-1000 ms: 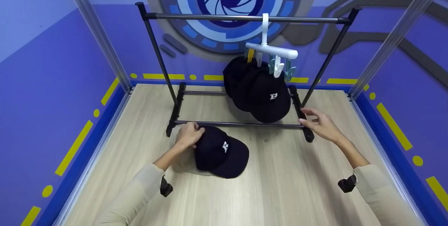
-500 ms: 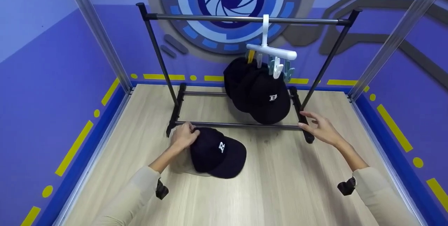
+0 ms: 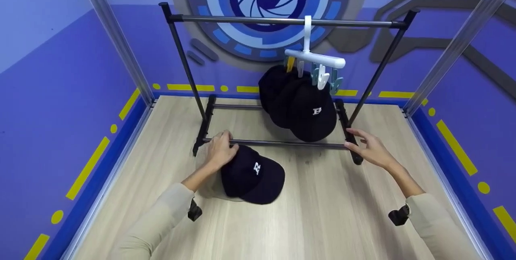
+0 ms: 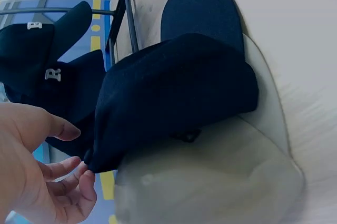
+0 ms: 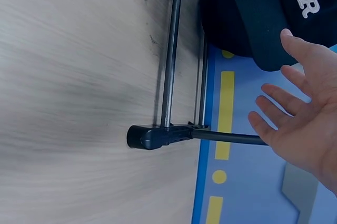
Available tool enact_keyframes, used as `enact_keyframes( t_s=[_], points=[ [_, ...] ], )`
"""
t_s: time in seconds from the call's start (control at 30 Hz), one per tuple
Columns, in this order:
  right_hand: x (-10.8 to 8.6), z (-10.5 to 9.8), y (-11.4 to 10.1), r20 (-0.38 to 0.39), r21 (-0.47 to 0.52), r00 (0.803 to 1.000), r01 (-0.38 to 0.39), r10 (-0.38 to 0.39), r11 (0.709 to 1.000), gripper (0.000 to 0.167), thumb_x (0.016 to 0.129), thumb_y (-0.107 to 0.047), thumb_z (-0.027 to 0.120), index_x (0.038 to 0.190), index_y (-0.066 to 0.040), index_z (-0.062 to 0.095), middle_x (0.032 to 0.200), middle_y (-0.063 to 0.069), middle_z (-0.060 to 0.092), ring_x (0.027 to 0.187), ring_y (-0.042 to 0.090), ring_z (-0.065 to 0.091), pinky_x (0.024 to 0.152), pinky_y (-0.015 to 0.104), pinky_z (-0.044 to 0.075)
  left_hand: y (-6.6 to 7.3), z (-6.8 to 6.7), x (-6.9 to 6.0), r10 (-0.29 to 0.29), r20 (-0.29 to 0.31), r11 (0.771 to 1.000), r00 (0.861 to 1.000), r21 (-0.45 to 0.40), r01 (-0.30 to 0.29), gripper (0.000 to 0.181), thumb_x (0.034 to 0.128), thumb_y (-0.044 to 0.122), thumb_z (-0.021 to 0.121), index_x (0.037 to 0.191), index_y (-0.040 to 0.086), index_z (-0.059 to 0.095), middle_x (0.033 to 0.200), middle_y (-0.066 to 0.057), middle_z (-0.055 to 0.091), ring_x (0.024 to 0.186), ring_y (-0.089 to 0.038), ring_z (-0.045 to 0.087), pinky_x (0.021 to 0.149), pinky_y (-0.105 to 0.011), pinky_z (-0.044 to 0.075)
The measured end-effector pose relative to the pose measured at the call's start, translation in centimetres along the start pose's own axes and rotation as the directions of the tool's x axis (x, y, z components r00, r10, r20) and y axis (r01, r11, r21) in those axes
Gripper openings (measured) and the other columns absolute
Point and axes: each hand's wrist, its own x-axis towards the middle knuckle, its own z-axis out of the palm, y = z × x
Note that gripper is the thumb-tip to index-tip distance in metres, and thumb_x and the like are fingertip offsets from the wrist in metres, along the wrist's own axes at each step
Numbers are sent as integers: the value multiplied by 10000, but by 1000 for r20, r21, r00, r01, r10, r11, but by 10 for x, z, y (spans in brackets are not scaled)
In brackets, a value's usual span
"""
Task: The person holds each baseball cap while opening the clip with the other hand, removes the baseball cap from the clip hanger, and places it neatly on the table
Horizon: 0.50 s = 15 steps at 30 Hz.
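Observation:
A dark baseball cap (image 3: 250, 175) with a white letter lies on top of a beige cap (image 4: 210, 176) on the wooden surface, brim toward the right in the head view. My left hand (image 3: 221, 150) is at the dark cap's back edge. In the left wrist view, its fingertips touch or nearly touch that edge, the thumb standing apart from them. Farther back, dark caps (image 3: 306, 111) hang in an overlapping group beneath a white clip hanger (image 3: 316, 57). My right hand (image 3: 373, 151), fingers spread and holding nothing, is beside the right foot of the rack (image 3: 282, 21).
The hanger hooks over the rack's top bar; its clips (image 3: 322, 78) are yellow, white and teal. A lower front bar (image 3: 278, 143) runs just behind the dark cap on the floor. Blue and purple walls (image 3: 52, 102) enclose the sides and back.
My left hand first shifts slightly left with the dark cap, then moves right and a little farther back over its edge while the cap stays about still. My right hand barely moves.

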Motion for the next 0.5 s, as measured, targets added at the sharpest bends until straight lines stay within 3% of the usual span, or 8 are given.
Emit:
enact_keyframes(
  t_s=[0.17,0.37,0.5],
  points=[
    [1,1,-2,-8,-14,1000,11,-11,1000,565,999,-195,662,1473,48,475,1483,301,507,1382,472,462,1100,642,386,15,2,6,13,10,1000,1000,-2,-13,240,860,143,736,1056,30,654,1009,-165,697,1007,-405,662,830,-547,534],
    [3,1,-6,-21,2,999,36,-35,999,542,997,-165,662,1459,59,488,1468,308,518,1368,490,471,1090,657,388,33,1,14,5,51,1000,999,-24,-4,268,892,181,702,1124,54,659,1041,-137,694,1023,-350,646,834,-542,536],
    [6,2,-6,-19,4,999,32,-32,999,552,993,-158,666,1460,70,480,1472,312,513,1369,491,473,1092,662,388,48,-1,19,30,66,998,997,-58,-26,268,907,188,695,1142,65,661,1075,-139,697,1027,-332,641,838,-522,537]
  ],
)
